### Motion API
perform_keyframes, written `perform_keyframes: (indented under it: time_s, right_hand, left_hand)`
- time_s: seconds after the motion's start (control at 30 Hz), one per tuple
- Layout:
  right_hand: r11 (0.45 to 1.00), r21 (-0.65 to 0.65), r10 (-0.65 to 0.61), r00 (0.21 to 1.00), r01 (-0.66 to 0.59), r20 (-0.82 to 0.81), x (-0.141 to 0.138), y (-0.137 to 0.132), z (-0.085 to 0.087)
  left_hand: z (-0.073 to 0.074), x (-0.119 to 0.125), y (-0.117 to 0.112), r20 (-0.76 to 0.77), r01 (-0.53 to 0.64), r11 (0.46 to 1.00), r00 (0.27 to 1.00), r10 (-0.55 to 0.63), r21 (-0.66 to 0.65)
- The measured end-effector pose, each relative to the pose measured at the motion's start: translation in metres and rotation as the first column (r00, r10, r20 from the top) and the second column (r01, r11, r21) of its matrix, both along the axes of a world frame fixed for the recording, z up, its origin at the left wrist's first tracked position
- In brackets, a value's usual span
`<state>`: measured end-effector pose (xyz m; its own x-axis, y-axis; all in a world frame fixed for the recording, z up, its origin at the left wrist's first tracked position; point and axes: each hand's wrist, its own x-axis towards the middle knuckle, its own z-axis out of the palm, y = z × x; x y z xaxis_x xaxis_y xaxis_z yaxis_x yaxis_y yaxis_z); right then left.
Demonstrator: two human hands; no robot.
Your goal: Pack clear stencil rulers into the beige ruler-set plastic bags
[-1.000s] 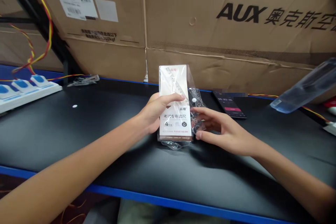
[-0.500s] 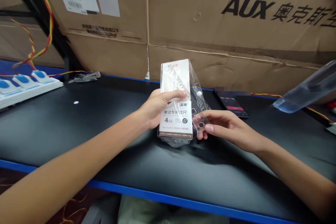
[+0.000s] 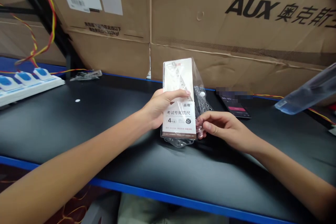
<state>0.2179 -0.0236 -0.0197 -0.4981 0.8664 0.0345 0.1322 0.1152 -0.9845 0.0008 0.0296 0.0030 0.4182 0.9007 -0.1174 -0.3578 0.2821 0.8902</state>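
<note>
My left hand (image 3: 160,108) grips a clear plastic pouch (image 3: 198,77) with a white printed card (image 3: 180,120) in it, its thumb lying across the front. The pouch is tilted up above the table, and the card's print names a ruler set. A clear ruler with scale marks shows faintly behind the plastic. At the pouch's lower right side, my right hand (image 3: 217,126) pinches a clear plastic ruler (image 3: 200,126) between thumb and fingers. Most of that ruler is hidden by the card and the fingers. A white snap button (image 3: 202,94) sits on the pouch's right part.
Behind the black table (image 3: 118,112) stand big cardboard boxes (image 3: 183,14). A phone (image 3: 233,106) lies right of the pouch. On the left are a white power strip (image 3: 34,85), a small white disc (image 3: 77,100) and crumpled clear plastic (image 3: 86,75). A clear bluish plastic object (image 3: 304,92) is at right.
My right hand has moved slightly left toward the pouch, and less of the clear ruler shows beside the card. The left hand keeps its grip. The whole view has shifted a little.
</note>
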Motion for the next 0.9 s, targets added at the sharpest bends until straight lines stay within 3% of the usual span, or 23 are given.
perform_keyframes:
  time_s: [0.43, 0.67, 0.9]
  right_hand:
    - [0.996, -0.011, -0.09, 0.996, 0.09, -0.022, -0.011, -0.006, -0.006]
    - [0.988, 0.095, -0.118, 0.993, 0.119, -0.018, -0.007, -0.01, 0.003]
    - [0.999, -0.021, -0.046, 0.994, 0.044, -0.095, -0.007, -0.005, 0.002]
  left_hand:
    - [-0.006, 0.005, -0.003, 0.023, -0.005, 1.0, 1.0, 0.005, 0.012]
    - [-0.001, 0.005, -0.005, 0.002, -0.038, 0.999, 0.999, 0.038, 0.032]
    - [0.001, 0.004, -0.006, 0.024, -0.033, 0.999, 0.999, 0.034, -0.017]
